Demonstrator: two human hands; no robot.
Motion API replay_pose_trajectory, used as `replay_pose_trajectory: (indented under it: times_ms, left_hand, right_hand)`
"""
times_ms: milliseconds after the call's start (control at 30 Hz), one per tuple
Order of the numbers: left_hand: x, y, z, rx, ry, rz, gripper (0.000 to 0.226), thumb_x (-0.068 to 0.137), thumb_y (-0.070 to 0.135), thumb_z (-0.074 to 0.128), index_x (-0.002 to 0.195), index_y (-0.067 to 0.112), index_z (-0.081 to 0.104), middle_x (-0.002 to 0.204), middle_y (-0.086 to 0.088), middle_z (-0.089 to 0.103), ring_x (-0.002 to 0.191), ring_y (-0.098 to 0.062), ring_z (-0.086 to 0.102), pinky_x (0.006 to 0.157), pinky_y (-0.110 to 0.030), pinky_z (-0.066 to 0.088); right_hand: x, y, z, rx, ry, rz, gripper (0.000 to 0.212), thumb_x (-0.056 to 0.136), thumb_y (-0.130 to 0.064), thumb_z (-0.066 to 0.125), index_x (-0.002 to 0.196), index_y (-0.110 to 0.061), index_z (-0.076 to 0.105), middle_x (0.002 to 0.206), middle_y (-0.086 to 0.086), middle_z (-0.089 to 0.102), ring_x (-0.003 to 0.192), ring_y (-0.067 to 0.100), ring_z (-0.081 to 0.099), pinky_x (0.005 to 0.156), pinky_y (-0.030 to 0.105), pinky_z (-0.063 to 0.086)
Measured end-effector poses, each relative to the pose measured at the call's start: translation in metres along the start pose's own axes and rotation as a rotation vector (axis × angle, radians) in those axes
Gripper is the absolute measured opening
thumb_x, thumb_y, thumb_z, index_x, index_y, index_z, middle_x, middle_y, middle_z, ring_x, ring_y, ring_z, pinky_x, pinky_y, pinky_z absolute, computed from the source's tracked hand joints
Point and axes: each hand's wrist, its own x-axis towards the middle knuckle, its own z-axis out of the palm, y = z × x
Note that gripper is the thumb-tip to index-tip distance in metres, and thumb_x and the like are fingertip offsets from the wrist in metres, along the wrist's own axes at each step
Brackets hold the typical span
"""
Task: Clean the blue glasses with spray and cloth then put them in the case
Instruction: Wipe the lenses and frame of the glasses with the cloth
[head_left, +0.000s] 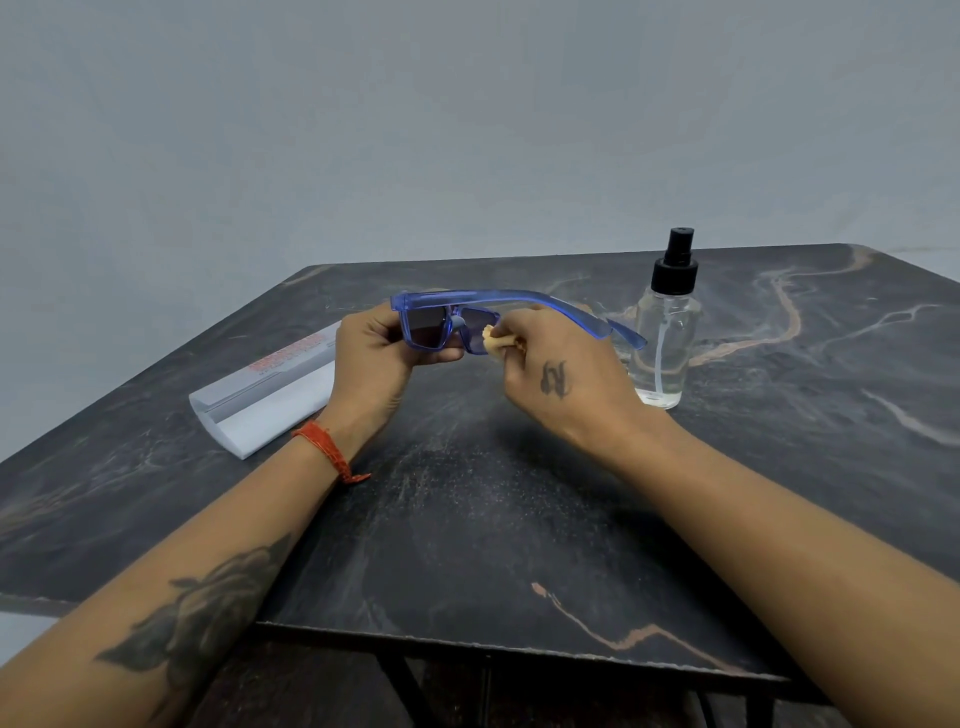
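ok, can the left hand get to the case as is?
Probably yes: the case lies right beside the left hand, nothing between. But its fingers grip the glasses, so it must free itself first.

Dark marble-pattern table (519, 519), black top with tan and grey veining, square-ish, one corner toward the camera, dark metal legs visible under the near edge. Two items sit directly on it. Clear spray bottle (666, 332) with black pump cap stands upright toward the far right part of the top. White glasses case (265, 395) with red print on its upper face lies flat, well left of the bottle and slightly nearer the camera, long axis running diagonally, close to the table's left edge.
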Motion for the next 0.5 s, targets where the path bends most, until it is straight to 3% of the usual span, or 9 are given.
replay_pose_trajectory:
  times_ms: [133,333,500]
  left_hand:
    - [-0.0006,0.0002,0.0002,0.0,-0.009,-0.002,0.033,0.075,-0.009,0.065,0.104,0.007,0.066,0.08,-0.003,0.07,0.071,-0.017,0.07,0.062,-0.023,0.057]
    - [-0.0002,-0.0027,-0.0004,0.018,-0.018,-0.005,0.034,0.075,-0.011,0.064,0.095,0.017,0.069,0.073,0.01,0.072,0.074,-0.018,0.07,0.061,-0.021,0.056]
    - [0.0003,-0.0035,-0.0007,0.007,-0.027,0.005,0.029,0.077,-0.006,0.065,0.102,0.01,0.068,0.075,0.007,0.073,0.068,-0.016,0.07,0.062,-0.022,0.057]
  right_hand:
    - [0.0008,-0.0014,0.0001,0.008,0.011,0.041,0.017,0.087,-0.011,0.046,0.091,-0.011,0.062,0.091,0.004,0.063,0.08,0.02,0.055,0.055,0.025,0.033]
    - [0.0033,-0.005,-0.0046,-0.031,0.023,0.028,0.015,0.088,-0.011,0.048,0.082,-0.018,0.059,0.082,0.001,0.052,0.071,0.017,0.043,0.047,0.016,0.02]
    - [0.0045,-0.0065,-0.0038,0.005,-0.021,0.071,0.017,0.087,-0.013,0.046,0.082,-0.006,0.06,0.085,0.009,0.06,0.076,0.027,0.055,0.056,0.027,0.031]
